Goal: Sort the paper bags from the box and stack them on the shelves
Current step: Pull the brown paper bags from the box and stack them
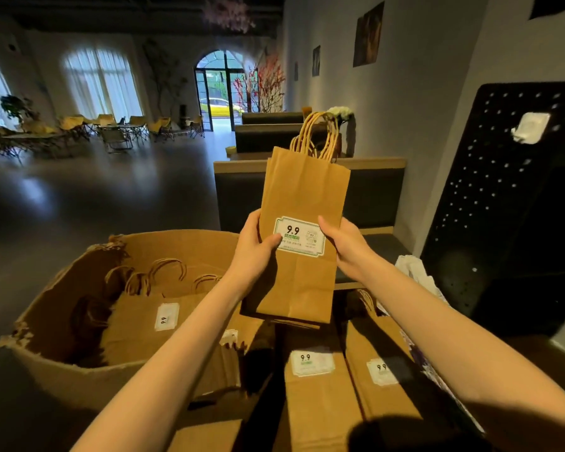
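A flat bundle of bags (302, 203) is held upright in the air above the box (62, 363), handles (317, 135) up and label (299, 237) facing the camera. It is gripped at mid-height from both sides: the left hand (255, 247) is curled round the left edge with its thumb pressed on the label, and the right hand (343, 241) pinches the right edge. More bags (137, 327) lie in the torn box below, and two stacks (346, 370) lie flat beside it. A black pegboard (503, 190) leans at the right.
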Demonstrator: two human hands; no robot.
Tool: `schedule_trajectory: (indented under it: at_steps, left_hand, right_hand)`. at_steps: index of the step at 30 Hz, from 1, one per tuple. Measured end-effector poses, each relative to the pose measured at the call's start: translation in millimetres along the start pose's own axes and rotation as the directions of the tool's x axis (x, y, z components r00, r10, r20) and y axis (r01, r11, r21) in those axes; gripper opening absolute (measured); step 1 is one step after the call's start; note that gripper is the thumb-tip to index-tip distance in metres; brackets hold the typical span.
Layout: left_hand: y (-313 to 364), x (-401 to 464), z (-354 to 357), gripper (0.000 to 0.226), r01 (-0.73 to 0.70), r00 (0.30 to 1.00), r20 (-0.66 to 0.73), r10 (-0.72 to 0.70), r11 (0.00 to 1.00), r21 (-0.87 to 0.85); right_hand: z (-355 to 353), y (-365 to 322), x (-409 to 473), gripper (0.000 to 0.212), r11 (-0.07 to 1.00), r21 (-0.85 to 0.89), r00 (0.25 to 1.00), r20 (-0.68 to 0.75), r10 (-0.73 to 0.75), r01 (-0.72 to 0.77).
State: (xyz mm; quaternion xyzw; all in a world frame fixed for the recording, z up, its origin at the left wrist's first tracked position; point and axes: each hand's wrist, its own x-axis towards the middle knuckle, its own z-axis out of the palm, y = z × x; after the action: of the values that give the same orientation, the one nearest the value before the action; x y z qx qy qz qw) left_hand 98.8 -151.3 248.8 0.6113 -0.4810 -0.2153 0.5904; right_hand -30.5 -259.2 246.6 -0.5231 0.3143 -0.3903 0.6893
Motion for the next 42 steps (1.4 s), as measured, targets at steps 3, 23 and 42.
schedule_trajectory:
  at_steps: [3,23,42]
  left_hand:
    - [10,-9,40,0.034,0.055,0.997,0.059,-0.052,0.997,-0.047]
    - [51,-45,152,0.015,0.505,0.699,0.281,-0.658,0.175,-0.845]
    - [-99,-92,207,0.023,0.483,0.807,0.123,-0.578,0.766,0.424]
  right_hand:
    - [-37,-11,-9,0.03,0.994,-0.076,0.994,-0.07,-0.078,0.073]
    - [-122,-44,-48,0.04,0.911,-0.164,0.847,-0.337,-0.412,0.378]
    - [-219,97,-39,0.037,0.855,-0.505,0.977,-0.215,0.011,-0.121]
